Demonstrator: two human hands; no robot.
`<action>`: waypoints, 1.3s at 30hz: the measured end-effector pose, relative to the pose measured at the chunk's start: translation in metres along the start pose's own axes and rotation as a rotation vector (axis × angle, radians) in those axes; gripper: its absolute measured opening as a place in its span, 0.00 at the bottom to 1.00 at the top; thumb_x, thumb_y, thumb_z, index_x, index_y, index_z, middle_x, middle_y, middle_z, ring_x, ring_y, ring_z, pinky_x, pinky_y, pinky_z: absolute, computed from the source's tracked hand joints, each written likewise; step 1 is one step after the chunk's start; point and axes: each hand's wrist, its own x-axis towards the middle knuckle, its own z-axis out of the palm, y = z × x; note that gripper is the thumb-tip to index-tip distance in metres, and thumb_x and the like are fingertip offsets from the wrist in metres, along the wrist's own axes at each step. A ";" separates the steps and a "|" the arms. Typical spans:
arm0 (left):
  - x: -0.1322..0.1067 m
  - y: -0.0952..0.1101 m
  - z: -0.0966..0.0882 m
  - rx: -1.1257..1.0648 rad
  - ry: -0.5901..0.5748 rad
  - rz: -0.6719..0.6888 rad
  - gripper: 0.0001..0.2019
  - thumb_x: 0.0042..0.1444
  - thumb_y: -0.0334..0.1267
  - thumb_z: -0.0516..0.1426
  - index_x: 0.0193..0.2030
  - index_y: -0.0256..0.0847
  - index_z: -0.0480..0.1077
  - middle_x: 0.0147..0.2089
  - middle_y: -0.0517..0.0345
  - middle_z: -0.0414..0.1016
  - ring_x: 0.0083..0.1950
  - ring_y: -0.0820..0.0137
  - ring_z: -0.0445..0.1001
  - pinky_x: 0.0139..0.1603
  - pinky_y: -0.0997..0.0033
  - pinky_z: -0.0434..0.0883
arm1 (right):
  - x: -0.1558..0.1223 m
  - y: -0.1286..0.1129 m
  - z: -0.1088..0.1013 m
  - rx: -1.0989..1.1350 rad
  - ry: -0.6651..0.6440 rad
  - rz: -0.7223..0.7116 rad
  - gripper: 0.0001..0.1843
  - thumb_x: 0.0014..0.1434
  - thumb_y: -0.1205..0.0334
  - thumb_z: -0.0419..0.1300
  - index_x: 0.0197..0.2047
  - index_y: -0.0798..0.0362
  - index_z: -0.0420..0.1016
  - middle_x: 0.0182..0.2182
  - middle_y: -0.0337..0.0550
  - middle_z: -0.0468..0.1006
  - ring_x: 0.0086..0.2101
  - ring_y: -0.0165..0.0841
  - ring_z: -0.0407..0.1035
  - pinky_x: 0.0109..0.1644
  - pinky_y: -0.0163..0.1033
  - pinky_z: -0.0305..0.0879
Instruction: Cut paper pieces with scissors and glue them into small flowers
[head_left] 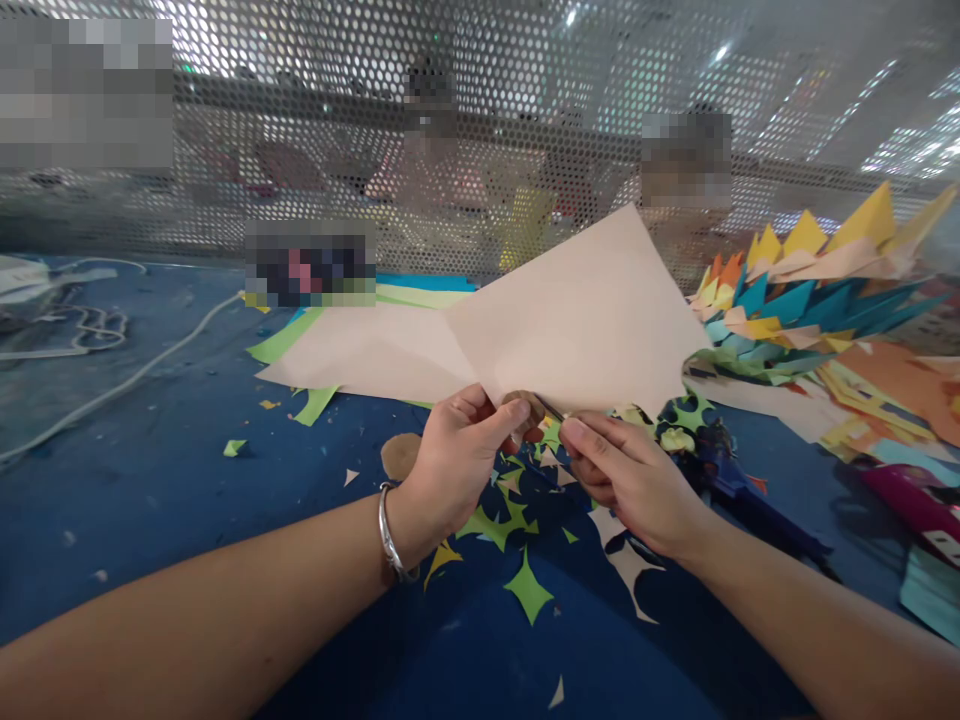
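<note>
My left hand [461,455], with a silver bangle at the wrist, is closed on the near edge of a pale pink sheet of paper [577,310]. Its thumb presses a small brown piece [523,402] against the sheet; the fingers hide part of it. My right hand [634,475] pinches a thin dark pen-like tool [550,407], its tip at the brown piece. The sheet tilts up from the table, with a curved cut in its right edge. A brown disc [401,455] lies beside my left wrist.
Green, pink and yellow paper scraps [529,590] litter the blue table [187,560]. A dark blue glue gun [742,490] lies at right, near folded colored paper spikes [817,290]. Flat paper sheets [360,350] lie behind. A white cable [142,370] crosses the left; perforated metal [300,130] stands beyond.
</note>
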 end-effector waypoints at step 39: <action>0.007 -0.007 -0.005 0.272 0.029 0.143 0.07 0.57 0.38 0.58 0.31 0.39 0.66 0.28 0.61 0.69 0.30 0.75 0.65 0.32 0.72 0.65 | -0.003 -0.009 0.002 0.116 0.004 0.157 0.27 0.55 0.38 0.64 0.27 0.52 0.60 0.17 0.25 0.43 0.18 0.19 0.35 0.18 0.28 0.30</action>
